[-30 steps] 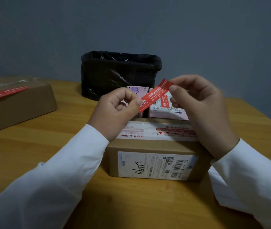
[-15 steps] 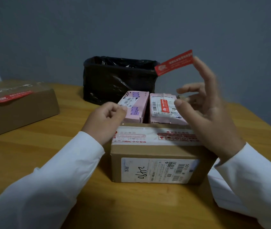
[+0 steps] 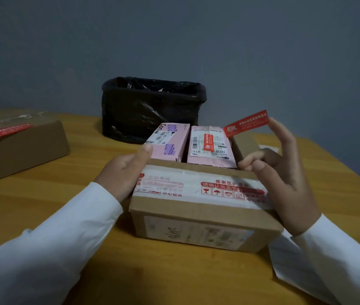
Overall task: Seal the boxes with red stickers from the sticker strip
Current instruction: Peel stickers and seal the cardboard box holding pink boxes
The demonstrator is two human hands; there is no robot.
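You are sitting in what looks like a small parcel-packing corner of a plain room: a wooden tabletop against a bare grey-blue wall is carrying labelled cardboard boxes and a black-lined bin.

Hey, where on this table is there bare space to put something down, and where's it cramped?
Bare wood lies between the sealed brown box at far left and the centre cardboard box, and on the front edge of the table between the sleeves. Crowded: the pink boxes sit tight between the centre box and the black bin; white paper covers the front right.
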